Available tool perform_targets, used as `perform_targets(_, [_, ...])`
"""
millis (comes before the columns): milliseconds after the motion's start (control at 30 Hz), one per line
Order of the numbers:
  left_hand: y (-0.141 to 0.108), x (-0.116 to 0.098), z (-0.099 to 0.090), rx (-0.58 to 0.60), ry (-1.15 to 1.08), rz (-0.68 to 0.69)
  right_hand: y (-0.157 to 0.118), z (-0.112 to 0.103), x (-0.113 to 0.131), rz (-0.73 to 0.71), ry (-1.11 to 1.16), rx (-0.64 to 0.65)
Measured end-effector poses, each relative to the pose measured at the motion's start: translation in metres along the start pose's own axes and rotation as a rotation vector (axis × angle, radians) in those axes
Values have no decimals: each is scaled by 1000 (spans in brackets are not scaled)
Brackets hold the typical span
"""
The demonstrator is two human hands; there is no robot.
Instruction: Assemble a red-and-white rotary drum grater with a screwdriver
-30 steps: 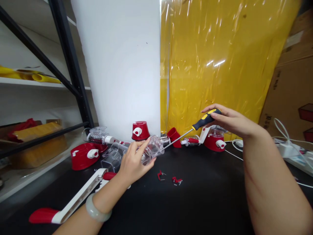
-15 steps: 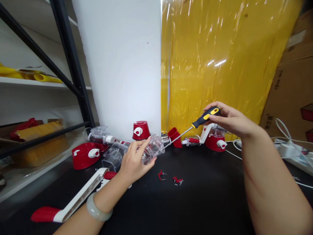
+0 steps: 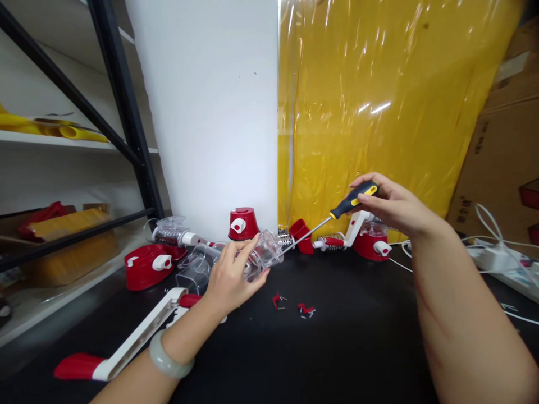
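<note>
My left hand (image 3: 233, 275) grips a clear plastic housing (image 3: 268, 248), tilted on its side above the black table. In my right hand (image 3: 389, 205) is a screwdriver (image 3: 353, 199) with a black and yellow handle, held by the fingers. Its metal shaft slants down to the left, and the tip meets the right end of the housing; whether it sits in a screw is too small to tell. Two small red clips (image 3: 306, 308) with metal pins lie on the table in front of the housing. Left of my forearm rests a white crank arm (image 3: 138, 336) with a red handle.
Red bases with white knobs stand at the left (image 3: 148, 268), the back (image 3: 244, 223) and the right (image 3: 370, 244). Grater drums (image 3: 170, 231) lie among them. White cables and a power strip (image 3: 511, 269) are on the right, a black-framed shelf (image 3: 122, 106) on the left.
The screwdriver handle has turned slightly in my right hand, its yellow inlays shifting. My left hand and the housing stay almost where they were.
</note>
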State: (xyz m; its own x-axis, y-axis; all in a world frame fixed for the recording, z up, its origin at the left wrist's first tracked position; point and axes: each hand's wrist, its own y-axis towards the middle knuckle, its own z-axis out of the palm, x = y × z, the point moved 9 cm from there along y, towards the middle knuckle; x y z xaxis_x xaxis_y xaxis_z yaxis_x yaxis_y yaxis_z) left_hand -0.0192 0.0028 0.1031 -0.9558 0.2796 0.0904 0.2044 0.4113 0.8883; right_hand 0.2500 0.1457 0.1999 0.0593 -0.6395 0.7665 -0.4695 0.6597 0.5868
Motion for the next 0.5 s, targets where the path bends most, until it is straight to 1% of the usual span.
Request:
perform_targets(100, [1,-1,-2,-12,1,6,1,-6,0,41,-131,-121])
perform_targets(167, [1,-2,-2,-7,-9,5,3,-8,1,32,-179,-199])
perform_targets(300, [1,0,-3,-7,-11,-8,5,-11,7,-44,-108,-313])
perform_targets(367, [2,1,-4,-13,-13,-16,4,-15,7,-57,-77,-369])
perform_targets(500, [3,2,-5,-16,-32,-15,4,-27,5,-71,-12,-437])
